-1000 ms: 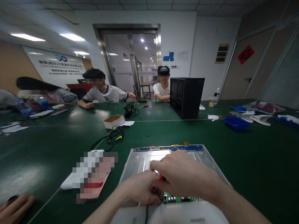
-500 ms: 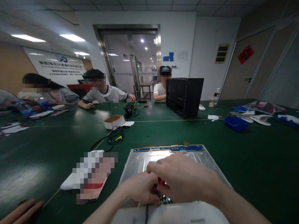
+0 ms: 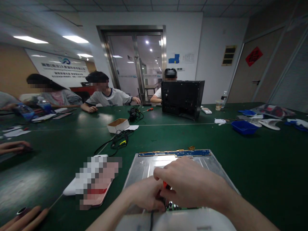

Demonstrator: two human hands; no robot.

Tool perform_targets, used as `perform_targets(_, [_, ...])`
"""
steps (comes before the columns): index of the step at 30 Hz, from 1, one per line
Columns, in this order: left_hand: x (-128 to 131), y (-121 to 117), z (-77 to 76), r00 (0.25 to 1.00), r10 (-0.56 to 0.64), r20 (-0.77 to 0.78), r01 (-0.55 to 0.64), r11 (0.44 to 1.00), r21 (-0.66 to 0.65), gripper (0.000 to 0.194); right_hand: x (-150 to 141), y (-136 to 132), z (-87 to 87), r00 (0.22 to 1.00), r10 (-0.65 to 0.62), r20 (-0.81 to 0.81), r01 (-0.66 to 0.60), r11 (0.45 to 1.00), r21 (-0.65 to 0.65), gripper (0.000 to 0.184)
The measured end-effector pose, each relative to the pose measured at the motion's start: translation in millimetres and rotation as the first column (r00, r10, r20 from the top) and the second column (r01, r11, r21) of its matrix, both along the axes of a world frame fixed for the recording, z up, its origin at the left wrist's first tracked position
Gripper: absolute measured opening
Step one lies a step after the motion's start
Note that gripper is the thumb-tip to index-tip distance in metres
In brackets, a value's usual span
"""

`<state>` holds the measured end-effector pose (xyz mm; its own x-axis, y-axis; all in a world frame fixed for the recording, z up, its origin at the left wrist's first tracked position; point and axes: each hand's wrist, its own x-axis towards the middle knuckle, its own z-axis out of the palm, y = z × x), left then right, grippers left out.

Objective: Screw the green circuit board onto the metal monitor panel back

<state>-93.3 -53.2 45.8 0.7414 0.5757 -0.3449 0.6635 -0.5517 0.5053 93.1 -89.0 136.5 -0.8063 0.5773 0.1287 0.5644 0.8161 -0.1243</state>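
White cover (image 3: 192, 221): nearest, at the lower edge; looks like smooth, light plastic, probably slippery.
Dark cable (image 3: 151, 221): runs over the cover; likely flexible.
Green circuit board (image 3: 174, 208): just beyond the cover, partly hidden; its raised parts look fragile, so its edges seem the safer hold.
Left hand (image 3: 149, 194): low beside the board, fingers curled; I cannot tell whether they clamp anything.
Right hand (image 3: 190, 181): fingers closed on a red piece (image 3: 166, 185), probably a stiff, light tool handle, best held around its thickness; the rest is hidden.
Metal panel (image 3: 138, 166): flat on the green table (image 3: 264, 166) under both hands; likely rigid, somewhat heavy, best taken by its side edges.
Blue strip (image 3: 174, 154): along the panel's far edge; thin, probably brittle, a poor hold.
White box (image 3: 117, 125): open-topped, contents indistinct.
Blue tray (image 3: 244, 128): across to the right, inside unclear.
Cup (image 3: 218, 105): farther, holding something brownish.
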Motion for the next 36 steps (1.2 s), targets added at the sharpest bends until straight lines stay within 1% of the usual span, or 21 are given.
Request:
perform_targets(3, [-1.1,-0.1,-3.0,0.998,0.019,-0.053,-0.017,0.999,0.033,0.011,0.9,-0.5,1.8,0.999,0.037,-0.013,-0.037,0.999,-0.031,0.024])
perform_targets(5, [-1.4,0.0,-4.1,0.997,0.025,-0.067,-0.022,0.999,0.047,0.014,1.0,-0.7,3.0,0.999,0.042,-0.008,-0.043,0.998,-0.041,0.027])
perform_targets(7, [-0.9,0.0,-3.7,0.998,0.017,-0.059,-0.015,0.999,0.041,0.014,0.8,-1.1,4.0,0.999,0.036,0.002,-0.035,0.998,-0.047,0.026])
perform_targets(11, [1.7,-0.8,0.2,1.000,-0.011,-0.018,0.011,1.000,0.017,0.008,0.5,-2.1,5.4,1.000,0.006,0.024,-0.005,0.999,-0.044,0.023])
perform_targets(17, [2.1,-1.6,4.2,0.999,-0.001,-0.038,0.000,1.000,-0.005,0.006,1.9,-3.2,7.5,1.000,0.011,0.010,-0.011,0.999,-0.049,0.022])
perform_targets(24, [1.2,-1.4,1.6,1.000,-0.007,0.005,0.007,1.000,0.004,0.006,1.7,-3.3,8.0,1.000,0.006,0.019,-0.005,0.999,-0.039,0.022])
perform_targets(31, [1.2,-0.7,-1.7,0.998,-0.014,-0.056,0.015,0.999,0.032,0.008,0.8,-2.8,6.5,1.000,0.013,0.024,-0.012,0.999,-0.040,0.020])
perform_targets(36, [0.3,0.6,-2.9,0.999,-0.025,-0.023,0.025,0.999,0.022,0.005,-0.4,-1.3,3.9,0.999,-0.001,0.041,0.001,1.000,-0.013,0.017])
